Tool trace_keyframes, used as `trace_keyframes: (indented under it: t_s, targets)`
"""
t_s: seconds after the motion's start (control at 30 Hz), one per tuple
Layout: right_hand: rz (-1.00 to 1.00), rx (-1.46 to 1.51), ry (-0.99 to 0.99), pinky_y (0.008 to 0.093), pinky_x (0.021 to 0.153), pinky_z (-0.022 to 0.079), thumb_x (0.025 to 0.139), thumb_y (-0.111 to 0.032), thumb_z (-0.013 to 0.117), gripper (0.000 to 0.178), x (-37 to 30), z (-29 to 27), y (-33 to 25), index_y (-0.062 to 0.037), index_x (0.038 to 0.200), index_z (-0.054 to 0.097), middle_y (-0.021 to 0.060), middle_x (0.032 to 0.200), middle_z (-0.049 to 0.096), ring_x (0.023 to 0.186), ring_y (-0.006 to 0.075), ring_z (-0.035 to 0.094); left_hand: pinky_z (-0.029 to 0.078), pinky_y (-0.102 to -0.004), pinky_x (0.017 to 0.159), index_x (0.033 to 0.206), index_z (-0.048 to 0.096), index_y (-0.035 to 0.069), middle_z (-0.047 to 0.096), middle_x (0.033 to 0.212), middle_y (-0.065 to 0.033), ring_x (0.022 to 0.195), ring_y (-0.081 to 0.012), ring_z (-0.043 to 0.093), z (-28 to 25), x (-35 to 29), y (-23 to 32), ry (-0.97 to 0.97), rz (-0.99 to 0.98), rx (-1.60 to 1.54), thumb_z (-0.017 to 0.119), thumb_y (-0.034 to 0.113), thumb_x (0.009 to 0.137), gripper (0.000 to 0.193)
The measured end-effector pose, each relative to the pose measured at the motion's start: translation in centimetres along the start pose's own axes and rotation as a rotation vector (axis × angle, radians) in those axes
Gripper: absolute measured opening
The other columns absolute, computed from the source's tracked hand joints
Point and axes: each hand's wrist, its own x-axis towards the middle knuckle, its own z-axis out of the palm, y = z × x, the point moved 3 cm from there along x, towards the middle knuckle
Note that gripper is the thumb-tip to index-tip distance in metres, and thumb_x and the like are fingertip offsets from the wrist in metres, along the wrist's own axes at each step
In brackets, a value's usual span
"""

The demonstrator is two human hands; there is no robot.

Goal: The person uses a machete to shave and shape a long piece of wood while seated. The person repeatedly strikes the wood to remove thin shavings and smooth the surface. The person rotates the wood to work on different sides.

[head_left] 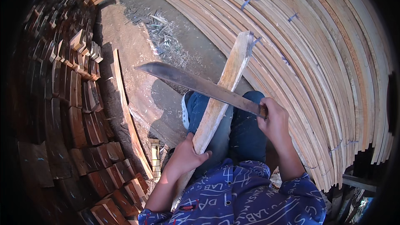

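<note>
My right hand is closed round the handle of a machete. Its long dark blade points to the left and crosses over a pale wooden plank. Whether the blade touches the wood I cannot tell. The plank slants across my lap, its far end up and to the right, its near end partly hidden beside my shirt. My left hand grips the plank low down, thumb over the near face and fingers mostly hidden behind the edge.
Long bundled wooden strips, tied with bluish bands, lie along the right. Stacked cut timber rises on the left. A narrow loose strip lies on the ground near that stack. Wood shavings are scattered ahead of my shoe.
</note>
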Motion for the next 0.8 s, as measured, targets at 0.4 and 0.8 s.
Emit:
trace_keyframes:
  t_s: [0.4,0.8]
  targets:
    - [-0.128,-0.169,-0.064,0.0423,0.063,0.052,0.063,-0.016,0.075,0.019,7.5,1.6,5.4,-0.0066,0.075,0.063,0.0115,0.073,0.063,0.071,0.0306,0.065,0.050,-0.0375,0.086,0.122,0.046,-0.015,0.065,0.098,-0.0288,0.095,-0.0345,0.066,0.4,0.8,4.8,0.027,-0.102,0.171,0.062,0.009,0.069,0.061]
    - [0.002,-0.026,-0.244,0.0425,0.064,0.053,0.063,-0.015,0.073,0.015,5.5,0.8,5.3,-0.0050,0.072,0.066,0.0132,0.073,0.067,0.071,0.0321,0.068,0.049,-0.0368,0.076,0.107,0.050,-0.004,0.059,0.084,-0.0177,0.080,-0.0282,0.062,3.8,-1.7,0.9,-0.032,0.050,-0.023,0.068,0.009,0.070,0.043]
